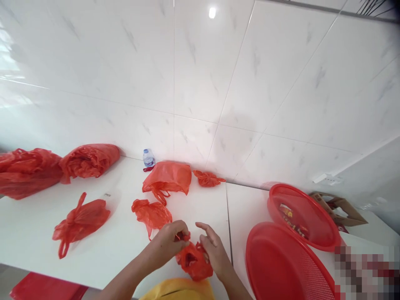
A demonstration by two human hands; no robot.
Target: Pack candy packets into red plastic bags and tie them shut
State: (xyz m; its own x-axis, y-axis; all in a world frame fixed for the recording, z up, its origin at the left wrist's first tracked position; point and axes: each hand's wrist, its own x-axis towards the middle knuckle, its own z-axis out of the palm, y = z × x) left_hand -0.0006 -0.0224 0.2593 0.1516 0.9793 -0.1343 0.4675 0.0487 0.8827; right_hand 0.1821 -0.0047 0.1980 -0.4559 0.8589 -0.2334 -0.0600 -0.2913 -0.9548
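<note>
A small red plastic bag [198,266] sits at the table's near edge, just in front of my body, its top gathered with a dark gap in the middle. My left hand [171,241] pinches the bag's upper left part, closed on the thin plastic. On the other side my right hand [215,252] grips the bag's right edge with curled lower fingers, while its index finger sticks out. What is inside the bag cannot be made out. Just beyond my left hand lies a loose, crumpled red bag [152,213].
A fuller red bag [168,177], a small knotted bag [208,179] and a water bottle [148,158] stand along the wall. To the left are a tied bag [83,221] and a bag bundle [90,160]. Red baskets [265,266] and a cardboard box [353,212] occupy the right.
</note>
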